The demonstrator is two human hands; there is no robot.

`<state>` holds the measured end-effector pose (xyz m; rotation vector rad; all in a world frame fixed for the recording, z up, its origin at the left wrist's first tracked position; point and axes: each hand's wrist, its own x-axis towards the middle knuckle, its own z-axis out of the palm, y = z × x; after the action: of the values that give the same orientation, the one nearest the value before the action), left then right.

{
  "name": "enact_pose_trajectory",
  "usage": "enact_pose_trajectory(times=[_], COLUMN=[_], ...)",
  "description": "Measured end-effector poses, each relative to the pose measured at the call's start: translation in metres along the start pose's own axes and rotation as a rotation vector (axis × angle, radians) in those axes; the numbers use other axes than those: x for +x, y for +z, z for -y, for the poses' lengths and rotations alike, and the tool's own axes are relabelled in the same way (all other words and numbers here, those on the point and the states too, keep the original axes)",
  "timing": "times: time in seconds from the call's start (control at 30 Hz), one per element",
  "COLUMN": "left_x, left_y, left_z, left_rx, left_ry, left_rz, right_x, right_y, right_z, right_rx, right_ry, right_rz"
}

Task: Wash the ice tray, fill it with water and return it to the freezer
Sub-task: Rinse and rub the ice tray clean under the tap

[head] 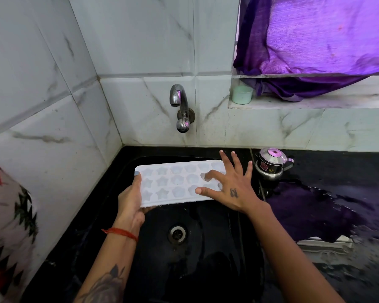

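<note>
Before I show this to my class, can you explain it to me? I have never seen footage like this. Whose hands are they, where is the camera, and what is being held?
There is one picture, taken by a camera worn on a person's head, looking down at their own hands. No machine is involved. The left hand grips the left end of a white ice tray over a black sink. The right hand lies on the tray's right end with fingers spread. A tap sticks out of the tiled wall above; no water shows running. On the wet counter to the right stands a small steel kettle.
</note>
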<state>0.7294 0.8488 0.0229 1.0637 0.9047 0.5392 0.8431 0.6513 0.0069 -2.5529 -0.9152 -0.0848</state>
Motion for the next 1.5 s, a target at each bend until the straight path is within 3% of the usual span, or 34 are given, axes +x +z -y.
enact_pose_trajectory(times=[0.3, 1.5], left_x=[0.0002, -0.0030], left_y=[-0.0009, 0.0003], left_z=[0.0027, 0.0018], left_rx=[-0.001, 0.016], left_ry=[-0.008, -0.004], left_rz=[-0.004, -0.001], right_x=[-0.0005, 0.0002], right_y=[-0.0002, -0.0003], right_z=[0.0011, -0.0018], right_rx=[0.108, 0.039], right_ry=[0.001, -0.002], right_rz=[0.053, 0.031])
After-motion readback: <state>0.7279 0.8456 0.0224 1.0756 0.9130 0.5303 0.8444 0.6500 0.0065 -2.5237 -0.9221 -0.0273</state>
